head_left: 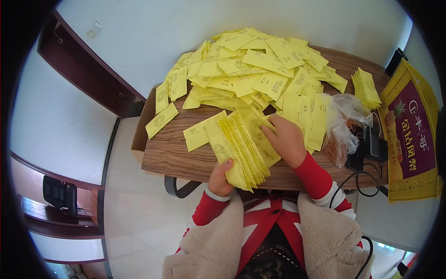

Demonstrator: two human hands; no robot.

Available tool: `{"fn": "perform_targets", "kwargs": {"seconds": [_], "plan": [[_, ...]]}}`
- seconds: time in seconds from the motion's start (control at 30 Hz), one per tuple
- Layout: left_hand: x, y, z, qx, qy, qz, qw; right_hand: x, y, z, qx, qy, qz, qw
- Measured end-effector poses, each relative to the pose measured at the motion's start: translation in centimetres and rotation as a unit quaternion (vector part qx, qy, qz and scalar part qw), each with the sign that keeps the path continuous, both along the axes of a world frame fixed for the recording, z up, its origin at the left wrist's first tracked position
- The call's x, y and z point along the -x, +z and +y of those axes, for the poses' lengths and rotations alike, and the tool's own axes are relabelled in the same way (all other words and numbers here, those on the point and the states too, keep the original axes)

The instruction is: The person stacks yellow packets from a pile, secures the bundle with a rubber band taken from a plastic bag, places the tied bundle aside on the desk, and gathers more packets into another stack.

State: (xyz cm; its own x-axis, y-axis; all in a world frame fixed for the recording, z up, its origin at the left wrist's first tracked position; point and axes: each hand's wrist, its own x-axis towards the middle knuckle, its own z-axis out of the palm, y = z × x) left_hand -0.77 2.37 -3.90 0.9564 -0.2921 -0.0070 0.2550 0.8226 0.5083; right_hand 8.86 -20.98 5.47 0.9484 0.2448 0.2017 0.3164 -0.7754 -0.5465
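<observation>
My left hand (220, 178) is closed around the lower end of a stack of yellow paper packets (232, 146), its thumb lying on the front one. The stack stands tilted above the table's front edge, its packets fanned slightly apart. At the right side of the stack, my right hand (287, 139) pinches the upper edge of a single yellow packet (260, 132). One loose packet (195, 137) lies on the table just left of the stack. Behind both hands rises a large heap of the same printed packets (251, 69).
The wood-grain table (172, 156) carries a clear plastic bag (346, 116), a black adapter (374, 144) with cables, and a bundled packet stack (366, 88) on the right. A yellow and purple carton (411, 135) stands at the right edge. A cardboard box (141, 123) is at the left.
</observation>
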Motion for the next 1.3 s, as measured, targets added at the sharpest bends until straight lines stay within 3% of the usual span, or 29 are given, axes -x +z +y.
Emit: {"fn": "perform_targets", "kwargs": {"seconds": [0.13,0.5,0.63,0.8,0.9,0.97,1.13,1.3], "plan": [[-0.2,0.2,-1.2,0.025,-0.006,-0.011,1.0,1.9,1.8,0.3,-0.123,0.046,0.003,0.991],[-0.2,-0.9,-0.4,0.097,0.035,-0.018,0.994,5.6,1.2,1.2,-0.121,0.111,-0.115,0.98],[-0.1,-1.5,-0.3,0.109,0.017,-0.059,0.992,5.6,-0.3,2.1,-0.18,0.126,-0.132,0.967],[0.6,-1.8,0.4,0.065,0.058,-0.043,0.995,4.2,-0.4,0.9,-0.198,0.187,-0.048,0.961],[1.2,-2.0,1.2,0.068,0.078,-0.008,0.995,0.8,-1.1,-0.3,-0.127,0.168,-0.005,0.977],[1.3,-2.1,1.4,0.072,0.096,0.024,0.992,-1.2,-3.1,-0.4,0.057,0.071,-0.163,0.982],[1.5,-1.8,1.5,0.121,0.099,0.004,0.988,-3.8,-5.2,0.7,0.078,0.058,-0.289,0.952],[1.6,-2.4,1.7,0.123,0.11,0.029,0.986,-3.3,-3.1,0.8,0.122,0.072,-0.171,0.975]]}}
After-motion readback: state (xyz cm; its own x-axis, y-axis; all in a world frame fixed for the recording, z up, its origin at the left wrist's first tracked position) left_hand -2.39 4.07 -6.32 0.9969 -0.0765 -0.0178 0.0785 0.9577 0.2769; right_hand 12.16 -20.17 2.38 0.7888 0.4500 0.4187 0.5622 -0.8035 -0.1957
